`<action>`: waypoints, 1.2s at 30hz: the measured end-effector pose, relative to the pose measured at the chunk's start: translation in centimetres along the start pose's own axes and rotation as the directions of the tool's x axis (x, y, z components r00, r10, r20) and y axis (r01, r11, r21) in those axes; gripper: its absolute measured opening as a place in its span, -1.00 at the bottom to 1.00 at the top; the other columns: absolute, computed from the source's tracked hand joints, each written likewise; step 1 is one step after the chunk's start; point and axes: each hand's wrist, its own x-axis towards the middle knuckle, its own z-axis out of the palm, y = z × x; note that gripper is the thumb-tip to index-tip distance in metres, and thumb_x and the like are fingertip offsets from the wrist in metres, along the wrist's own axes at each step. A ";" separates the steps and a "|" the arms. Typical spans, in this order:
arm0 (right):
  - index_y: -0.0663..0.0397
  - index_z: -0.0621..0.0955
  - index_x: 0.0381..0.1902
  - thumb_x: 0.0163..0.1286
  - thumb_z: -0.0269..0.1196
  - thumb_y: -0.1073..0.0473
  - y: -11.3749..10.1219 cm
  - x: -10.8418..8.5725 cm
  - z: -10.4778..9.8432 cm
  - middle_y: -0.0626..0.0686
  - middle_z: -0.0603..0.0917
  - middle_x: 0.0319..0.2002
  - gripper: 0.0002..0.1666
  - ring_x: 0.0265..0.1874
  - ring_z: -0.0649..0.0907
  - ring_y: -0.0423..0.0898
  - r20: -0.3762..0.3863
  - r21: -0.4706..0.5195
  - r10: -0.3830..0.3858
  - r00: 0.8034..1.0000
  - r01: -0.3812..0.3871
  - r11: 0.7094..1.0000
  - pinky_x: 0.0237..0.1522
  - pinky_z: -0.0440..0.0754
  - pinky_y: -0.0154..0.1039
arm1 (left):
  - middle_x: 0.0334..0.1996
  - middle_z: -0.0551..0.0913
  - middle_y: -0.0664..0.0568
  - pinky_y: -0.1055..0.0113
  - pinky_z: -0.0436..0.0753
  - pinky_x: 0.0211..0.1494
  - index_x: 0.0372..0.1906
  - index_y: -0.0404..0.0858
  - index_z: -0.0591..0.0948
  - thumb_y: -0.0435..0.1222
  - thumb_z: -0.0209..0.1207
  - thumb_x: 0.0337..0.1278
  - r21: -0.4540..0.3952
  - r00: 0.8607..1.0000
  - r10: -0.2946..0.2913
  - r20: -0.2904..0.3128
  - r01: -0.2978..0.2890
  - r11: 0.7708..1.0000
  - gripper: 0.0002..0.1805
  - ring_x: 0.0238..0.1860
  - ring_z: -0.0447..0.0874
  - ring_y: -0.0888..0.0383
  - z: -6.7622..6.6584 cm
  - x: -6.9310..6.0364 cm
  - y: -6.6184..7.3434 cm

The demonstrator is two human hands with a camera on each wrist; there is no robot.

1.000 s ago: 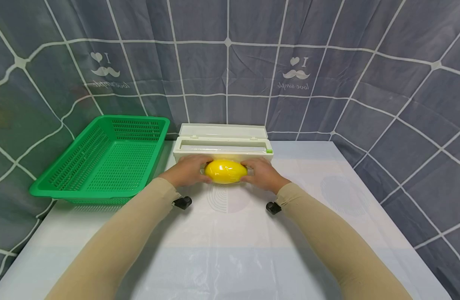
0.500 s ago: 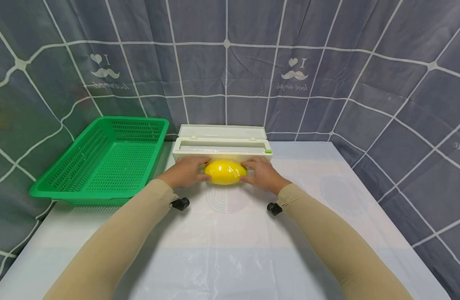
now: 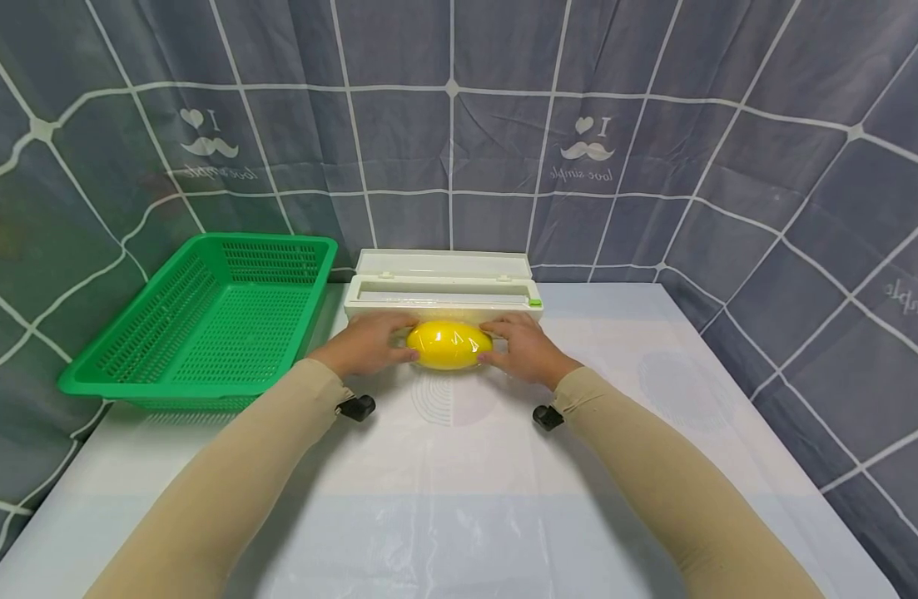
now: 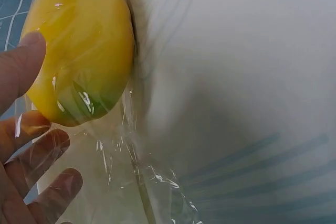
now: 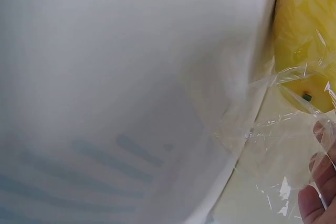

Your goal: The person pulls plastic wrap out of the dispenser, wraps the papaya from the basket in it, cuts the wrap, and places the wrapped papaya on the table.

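A yellow oval fruit [image 3: 449,345], green near one end in the left wrist view, lies under clear film in front of a white film box [image 3: 445,291]. The left hand [image 3: 367,343] is at its left end, thumb on the fruit [image 4: 79,40] and the other fingers spread under the film [image 4: 113,156]. At the right end is the right hand [image 3: 528,348]; its fingertips touch the film below the fruit [image 5: 304,40] in the right wrist view, where its thumb is out of sight.
A green plastic basket [image 3: 241,333] stands to the left on the white-covered table [image 3: 459,532]. The box's lid [image 3: 444,263] is raised at the back. Behind and at both sides hangs a grey curtain [image 3: 399,141] with white lines.
The left hand has shifted slightly to the left. The film over the fruit looks smoother than a second ago, while the right hand stays nearly still.
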 end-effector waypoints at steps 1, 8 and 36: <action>0.07 0.53 0.47 0.42 0.42 -0.10 0.0 0.0 0.0 0.12 0.57 0.39 -0.24 0.50 0.38 0.17 0.001 0.002 0.004 1.000 -0.004 1.000 0.62 0.18 0.17 | 0.52 0.48 -0.07 -0.29 0.13 0.60 0.52 -0.11 0.47 0.03 0.34 0.35 -0.006 1.000 0.000 -0.004 0.000 1.000 -0.27 0.58 0.34 -0.20 0.0 0.0 0.0; 0.08 0.53 0.47 0.44 0.41 -0.09 0.1 -0.1 -0.1 0.13 0.56 0.41 -0.25 0.51 0.38 0.18 -0.007 0.003 0.003 1.000 -0.003 1.000 0.63 0.18 0.17 | 0.53 0.46 -0.11 -0.30 0.09 0.63 0.52 -0.16 0.47 0.00 0.33 0.35 -0.025 1.000 0.010 -0.020 -0.010 1.000 -0.28 0.59 0.31 -0.21 -0.2 -0.2 0.0; 0.06 0.57 0.43 0.48 0.35 -0.17 0.6 -0.9 -1.8 0.15 0.60 0.32 -0.31 0.41 0.43 0.18 -0.140 0.058 0.056 0.989 -0.048 0.997 0.49 0.42 0.16 | 0.48 0.47 -0.11 -0.27 0.13 0.58 0.47 -0.17 0.51 -0.04 0.22 0.46 -0.008 0.969 -0.019 -0.246 0.018 1.000 -0.40 0.57 0.28 -0.17 -1.1 0.0 0.2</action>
